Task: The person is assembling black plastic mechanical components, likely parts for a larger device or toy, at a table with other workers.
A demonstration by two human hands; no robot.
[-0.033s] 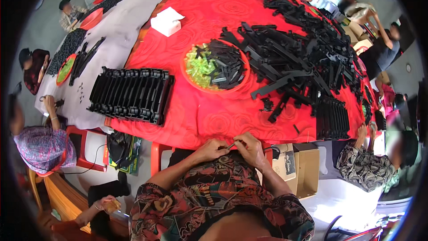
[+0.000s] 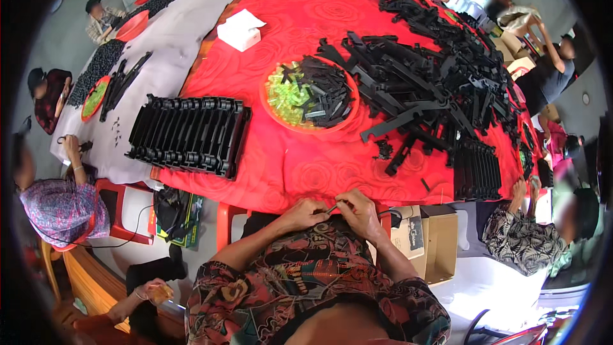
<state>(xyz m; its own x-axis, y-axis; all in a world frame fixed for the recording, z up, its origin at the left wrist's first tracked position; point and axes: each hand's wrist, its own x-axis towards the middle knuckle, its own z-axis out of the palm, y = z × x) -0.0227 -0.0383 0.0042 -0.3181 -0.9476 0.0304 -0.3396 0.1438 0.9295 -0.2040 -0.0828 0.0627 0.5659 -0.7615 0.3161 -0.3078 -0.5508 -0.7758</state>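
The person's two hands meet at the near edge of the table, above the lap. The left hand (image 2: 308,214) has its fingers bent and close together, and it pinches one end of a small thin piece (image 2: 331,209). The right hand (image 2: 359,211) also keeps a narrow grip, with thumb and forefinger on the other end. The piece lies between both hands, slightly tilted; its exact shape is too small to tell.

Taken from the hands, at twelve o'clock there is an orange bowl (image 2: 319,130) with yellow-green and black pieces, on the red cloth (image 2: 313,176). A row of black frames (image 2: 188,135) stands at ten o'clock, a white box (image 2: 241,33) at eleven, and a heap of long black parts (image 2: 408,80) at one.
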